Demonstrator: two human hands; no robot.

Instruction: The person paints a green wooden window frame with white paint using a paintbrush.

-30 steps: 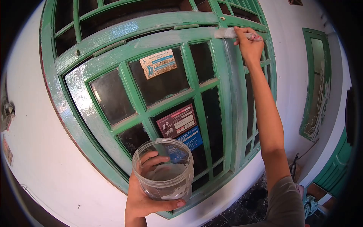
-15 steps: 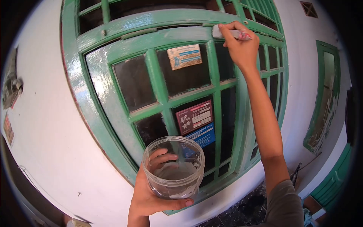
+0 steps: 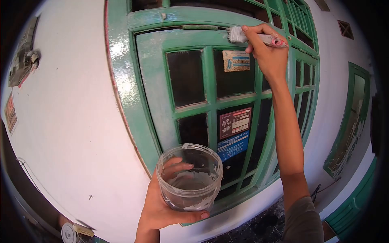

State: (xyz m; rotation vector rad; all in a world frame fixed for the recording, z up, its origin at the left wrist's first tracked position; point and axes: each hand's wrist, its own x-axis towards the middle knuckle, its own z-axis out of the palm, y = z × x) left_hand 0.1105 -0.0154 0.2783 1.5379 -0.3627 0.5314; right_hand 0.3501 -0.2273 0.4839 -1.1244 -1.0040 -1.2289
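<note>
My right hand (image 3: 269,52) is closed on the handle of a paintbrush (image 3: 238,35), up at the top rail of a green window frame (image 3: 158,52). The brush's greyish bristles point left and lie against or very close to the rail. Low in the view, my left hand (image 3: 162,202) wraps round the left side and underside of a clear round tub (image 3: 190,194). Greyish paint coats part of the tub's inside. Behind the tub are dark panes, with a worn sticker (image 3: 236,61) near the top and maroon and blue stickers (image 3: 234,123) lower down.
White wall (image 3: 73,105) surrounds the window, with a nail (image 3: 90,197) at lower left. A meter-like box (image 3: 24,52) hangs at the far left. Another green-framed window (image 3: 348,117) is on the right. Dark floor tiles (image 3: 255,227) show below, and a round grey object (image 3: 69,233) stands at bottom left.
The view has turned left, so the window appears further right. The brush has moved left along the top rail, relative to the window. Both hands keep their holds.
</note>
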